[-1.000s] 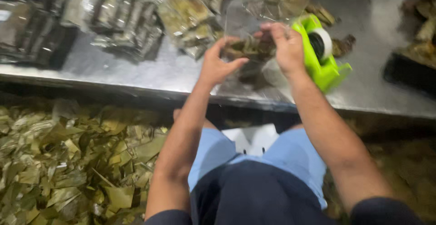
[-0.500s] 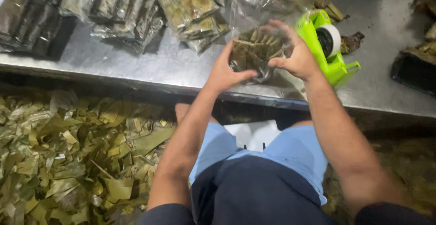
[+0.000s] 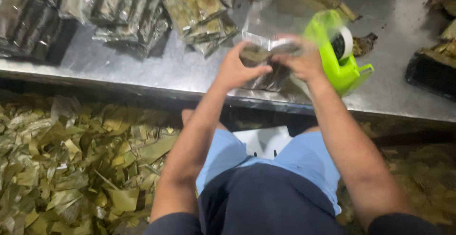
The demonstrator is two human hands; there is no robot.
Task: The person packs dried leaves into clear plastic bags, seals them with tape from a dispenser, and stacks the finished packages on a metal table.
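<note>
**Two hands fold a clear bag of leaf-wrapped bundles at the table edge**

Just above the centre of the frame, we hold a clear plastic bag (image 3: 268,61) between both hands, over the near edge of the steel table (image 3: 180,71). Our left hand (image 3: 236,69) has its grip clamped on the bag's left side, thumb reaching across the front. Our right hand (image 3: 304,61) has its grip clamped on the top right; it is motion-blurred, so we cannot make out single fingers.

We judge the bag light and soft: thin, crinkly film that looks slippery and gives under the fingers, with a firmer packed bundle inside. The safest hold seems to be on the bundle itself through the film, or on the loose film above it, pinched from both sides.

The bag is glossy and transparent, and shows dark olive-brown leaf wrapping within.

Just right of the hands stands a lime-green tape dispenser (image 3: 344,66) with a white roll. Across the upper left lie more sealed leaf packets (image 3: 128,16). In the lower left, loose green leaf scraps (image 3: 71,168) cover the floor.
</note>
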